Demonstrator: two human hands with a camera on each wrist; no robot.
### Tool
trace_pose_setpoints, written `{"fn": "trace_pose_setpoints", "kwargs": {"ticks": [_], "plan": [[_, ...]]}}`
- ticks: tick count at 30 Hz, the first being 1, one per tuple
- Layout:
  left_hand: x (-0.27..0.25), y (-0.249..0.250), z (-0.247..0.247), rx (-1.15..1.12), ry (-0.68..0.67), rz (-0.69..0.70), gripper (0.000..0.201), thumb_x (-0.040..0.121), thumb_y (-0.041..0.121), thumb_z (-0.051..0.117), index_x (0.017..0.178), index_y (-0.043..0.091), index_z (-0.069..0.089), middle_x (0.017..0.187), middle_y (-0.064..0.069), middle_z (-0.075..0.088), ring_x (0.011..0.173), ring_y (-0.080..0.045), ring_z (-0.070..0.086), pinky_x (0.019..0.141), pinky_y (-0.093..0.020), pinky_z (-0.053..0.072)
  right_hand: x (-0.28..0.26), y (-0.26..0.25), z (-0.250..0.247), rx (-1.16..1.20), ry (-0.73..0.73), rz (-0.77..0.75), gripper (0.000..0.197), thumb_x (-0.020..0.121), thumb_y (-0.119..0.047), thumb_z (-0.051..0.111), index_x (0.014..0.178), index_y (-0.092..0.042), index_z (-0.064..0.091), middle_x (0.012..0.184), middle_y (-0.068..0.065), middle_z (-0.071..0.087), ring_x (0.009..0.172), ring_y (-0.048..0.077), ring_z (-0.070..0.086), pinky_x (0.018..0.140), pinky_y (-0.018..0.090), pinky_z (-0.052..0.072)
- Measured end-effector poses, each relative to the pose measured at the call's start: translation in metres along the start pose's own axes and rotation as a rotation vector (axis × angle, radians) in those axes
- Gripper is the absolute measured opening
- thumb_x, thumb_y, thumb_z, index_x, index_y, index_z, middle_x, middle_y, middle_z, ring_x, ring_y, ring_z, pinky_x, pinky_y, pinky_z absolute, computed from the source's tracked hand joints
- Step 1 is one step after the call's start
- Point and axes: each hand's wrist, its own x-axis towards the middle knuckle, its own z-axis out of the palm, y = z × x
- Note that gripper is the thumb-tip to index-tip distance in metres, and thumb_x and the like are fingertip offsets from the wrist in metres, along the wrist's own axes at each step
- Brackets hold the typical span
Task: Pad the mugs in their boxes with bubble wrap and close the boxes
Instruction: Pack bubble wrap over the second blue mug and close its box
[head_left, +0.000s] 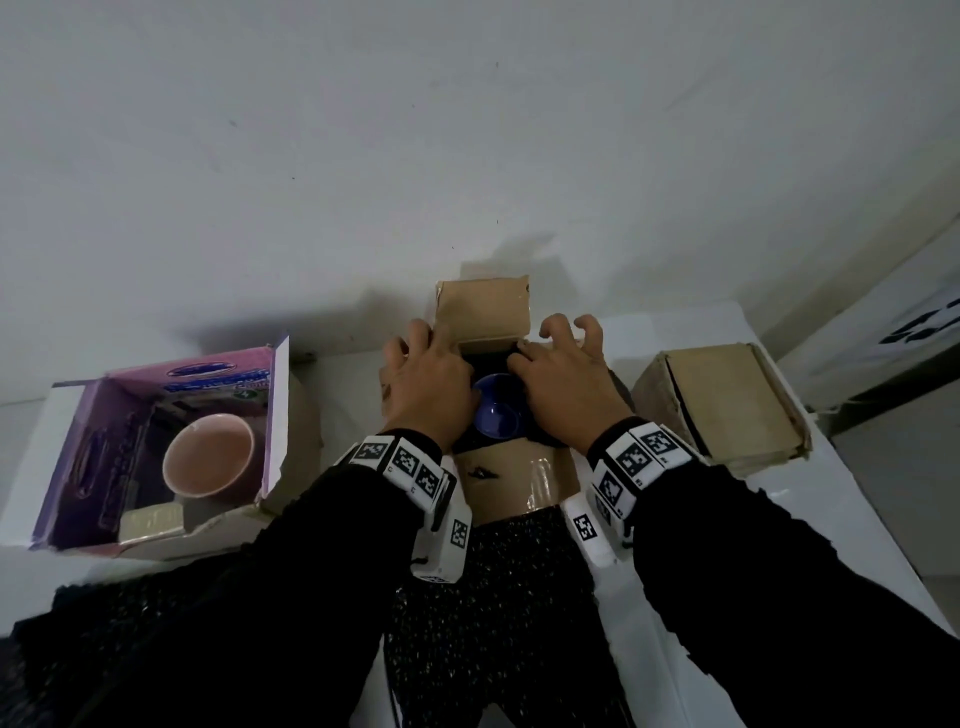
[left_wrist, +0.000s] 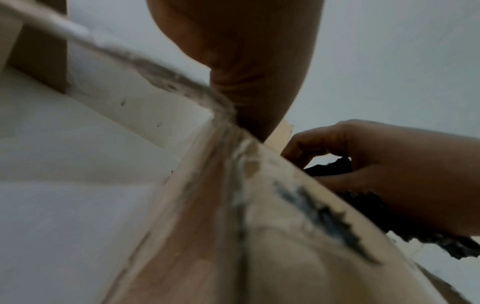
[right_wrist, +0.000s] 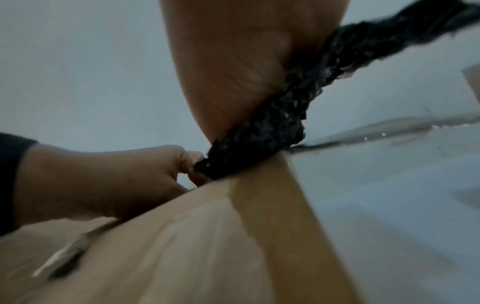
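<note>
Both hands work inside one open brown cardboard box (head_left: 483, 312) at the middle of a white table (head_left: 727, 519). Left hand (head_left: 426, 384) reaches down over the box's left side, fingers bent into the opening; the left wrist view shows only its thumb against the box edge, so whether it grips anything cannot be told. Right hand (head_left: 561, 384) sits over the box's right side, thumb and forefinger pinching black bubble wrap (right_wrist: 272, 127), the other fingers curled up and free. Between the two hands stands one blue mug (head_left: 496, 410), upright in the box, with the dark wrap tucked around it. A long strip of the same black wrap (head_left: 493, 597) trails from the box toward the person.

Three boxes in all. To the left, a purple box (head_left: 104, 447) lies open, holding one pink mug (head_left: 208, 462) upright. To the right, well apart from the hands, a second brown box (head_left: 727, 405) sits closed. Two mugs are visible in total.
</note>
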Motion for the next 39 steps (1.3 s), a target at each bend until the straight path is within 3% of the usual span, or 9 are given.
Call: {"fn": "trace_pose_setpoints", "kwargs": {"ticks": [4,14,17,20,23,27,31,35,39], "plan": [[0.002,0.003,0.001,0.013,-0.022,-0.052,0.022,0.086,0.037,0.06,0.093,0.02,0.072,0.122,-0.005,0.043,0.115,-0.03,0.03,0.097,-0.048,0.026,-0.002,0.006,0.0,-0.028,0.03,0.012,0.025,0.065,-0.009,0.067,0.088,-0.02,0.066,0.078,-0.003,0.069,0.113,0.034,0.054,0.105,0.05,0.012],[0.001,-0.001,0.005,0.013,-0.045,-0.115,0.026,0.084,0.045,0.062,0.097,0.025,0.072,0.119,-0.002,0.044,0.113,-0.028,0.033,0.09,-0.043,0.027,-0.009,0.008,0.003,-0.045,-0.163,0.0,0.011,0.077,-0.028,0.067,0.071,-0.025,0.075,0.122,0.002,0.057,0.121,0.034,0.044,0.11,0.059,0.003],[0.0,0.0,0.004,0.024,-0.042,-0.12,0.027,0.084,0.046,0.061,0.097,0.025,0.072,0.119,-0.003,0.043,0.112,-0.029,0.034,0.09,-0.044,0.028,-0.007,0.006,-0.002,-0.027,-0.186,-0.032,0.011,0.075,-0.024,0.068,0.077,-0.017,0.076,0.118,0.006,0.06,0.11,0.033,0.048,0.1,0.049,0.017],[-0.001,-0.001,0.006,-0.009,-0.049,-0.131,0.028,0.084,0.048,0.062,0.099,0.026,0.072,0.123,-0.003,0.041,0.113,-0.028,0.034,0.094,-0.045,0.028,-0.008,0.007,-0.005,0.026,-0.133,-0.026,0.022,0.064,-0.024,0.075,0.084,-0.017,0.069,0.092,0.006,0.067,0.082,0.028,0.055,0.076,0.039,0.028],[-0.001,-0.001,0.008,-0.016,-0.041,-0.139,0.031,0.084,0.051,0.061,0.098,0.027,0.072,0.126,-0.003,0.04,0.114,-0.029,0.033,0.095,-0.046,0.028,-0.014,0.004,-0.004,0.069,-0.087,-0.026,0.035,0.083,-0.038,0.055,0.112,-0.018,0.054,0.096,0.006,0.065,0.092,0.029,0.052,0.082,0.042,0.026],[0.001,0.001,0.009,-0.019,-0.037,-0.132,0.034,0.083,0.056,0.058,0.098,0.028,0.073,0.124,-0.003,0.04,0.113,-0.029,0.033,0.092,-0.045,0.031,-0.023,-0.001,-0.004,0.06,-0.242,-0.055,0.051,0.094,-0.048,0.023,0.122,-0.019,0.053,0.115,0.011,0.062,0.125,0.029,0.035,0.099,0.048,0.011],[0.001,-0.004,0.013,-0.032,-0.019,-0.116,0.035,0.082,0.059,0.058,0.097,0.032,0.074,0.126,-0.002,0.039,0.114,-0.029,0.033,0.091,-0.045,0.031,-0.026,0.005,-0.01,0.143,-0.311,-0.08,0.05,0.096,-0.052,0.03,0.122,-0.019,0.056,0.129,0.011,0.053,0.132,0.03,0.028,0.103,0.05,0.015],[-0.006,-0.012,0.012,-0.094,0.002,-0.061,0.039,0.084,0.063,0.052,0.099,0.033,0.072,0.123,0.001,0.043,0.114,-0.027,0.035,0.093,-0.047,0.029,-0.036,0.017,-0.02,0.281,-0.18,-0.073,0.054,0.079,-0.065,0.049,0.109,-0.021,0.055,0.11,0.003,0.051,0.102,0.024,0.044,0.083,0.039,0.039],[-0.024,-0.021,0.016,-0.253,0.2,0.095,0.041,0.086,0.064,0.046,0.107,0.033,0.064,0.115,0.005,0.055,0.11,-0.023,0.044,0.092,-0.045,0.027,-0.042,0.018,-0.023,0.535,-0.314,0.009,0.036,0.077,-0.033,0.074,0.103,-0.02,0.053,0.1,0.002,0.053,0.087,0.023,0.055,0.068,0.033,0.042]]}}
